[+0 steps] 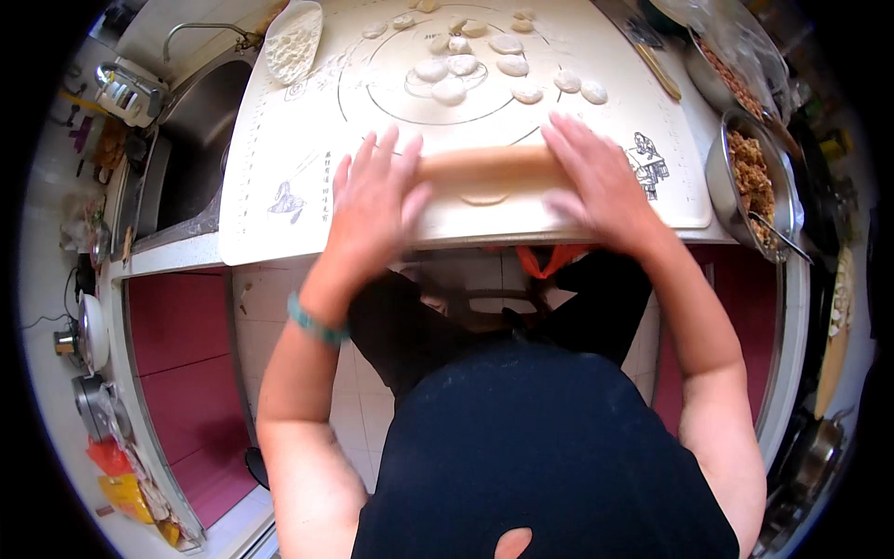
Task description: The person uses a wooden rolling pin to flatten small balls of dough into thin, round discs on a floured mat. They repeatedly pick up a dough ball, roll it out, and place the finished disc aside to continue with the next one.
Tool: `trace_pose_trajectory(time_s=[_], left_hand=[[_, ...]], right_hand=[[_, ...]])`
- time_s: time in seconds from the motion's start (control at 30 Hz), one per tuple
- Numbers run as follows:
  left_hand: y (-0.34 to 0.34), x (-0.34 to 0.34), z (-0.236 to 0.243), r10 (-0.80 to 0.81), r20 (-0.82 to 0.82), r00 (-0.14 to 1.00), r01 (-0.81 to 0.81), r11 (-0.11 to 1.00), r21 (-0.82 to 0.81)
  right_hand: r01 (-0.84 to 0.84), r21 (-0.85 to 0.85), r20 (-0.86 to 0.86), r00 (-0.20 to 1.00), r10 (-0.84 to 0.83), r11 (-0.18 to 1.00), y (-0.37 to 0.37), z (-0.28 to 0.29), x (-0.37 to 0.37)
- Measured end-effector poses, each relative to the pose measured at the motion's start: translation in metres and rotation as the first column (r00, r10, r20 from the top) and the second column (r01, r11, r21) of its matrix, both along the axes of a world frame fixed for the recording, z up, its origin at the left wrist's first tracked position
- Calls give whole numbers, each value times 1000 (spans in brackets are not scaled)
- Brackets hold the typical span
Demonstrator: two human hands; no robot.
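A wooden rolling pin (486, 162) lies crosswise on the cream pastry mat (307, 130), close to its near edge. My left hand (377, 197) rests at the pin's left end and my right hand (601, 182) at its right end. Both have their fingers stretched out and spread, slightly smeared by motion. Just on the near side of the pin shows the curved edge of a thin dough piece (484, 198); the rest of it is hidden. Farther back lie several small floured dough rounds (449, 91).
At the back left sits a scoop of flour (293, 45), beside a sink (200, 116) with a faucet. To the right are a metal bowl of brown filling (752, 177) with a spoon in it, and another bowl (722, 79) partly under plastic. A wooden-handled tool (659, 73) lies on the mat's right side.
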State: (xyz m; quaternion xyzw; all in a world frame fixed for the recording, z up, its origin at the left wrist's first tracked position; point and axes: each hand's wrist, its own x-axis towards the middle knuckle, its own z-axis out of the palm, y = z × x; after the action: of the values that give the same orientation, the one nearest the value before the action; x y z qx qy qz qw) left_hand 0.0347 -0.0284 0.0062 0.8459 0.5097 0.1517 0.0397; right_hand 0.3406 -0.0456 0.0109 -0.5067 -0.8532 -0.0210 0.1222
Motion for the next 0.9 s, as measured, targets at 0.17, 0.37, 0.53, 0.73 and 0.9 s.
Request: trace_pose_trajectory(time_s=[0.17, 0.37, 0.53, 0.73, 0.9], left_hand=[[-42, -8, 0, -60, -68, 996, 55, 996, -65], [31, 3, -4, 68, 59, 996, -61, 992, -108], [-53, -13, 2, -108, 16, 994, 109, 987, -118], [0, -8, 6, -64, -30, 997, 61, 995, -84], [22, -4, 14, -38, -57, 998, 32, 994, -104]], right_hand=[[-48, 8, 117, 992, 46, 999, -36, 9, 2], [120, -89, -2, 993, -121, 989, 36, 12, -12], [-40, -25, 70, 997, 42, 999, -44, 6, -1], [73, -69, -97, 992, -79, 995, 14, 7, -3], [70, -169, -178, 979, -100, 983, 29, 7, -1]])
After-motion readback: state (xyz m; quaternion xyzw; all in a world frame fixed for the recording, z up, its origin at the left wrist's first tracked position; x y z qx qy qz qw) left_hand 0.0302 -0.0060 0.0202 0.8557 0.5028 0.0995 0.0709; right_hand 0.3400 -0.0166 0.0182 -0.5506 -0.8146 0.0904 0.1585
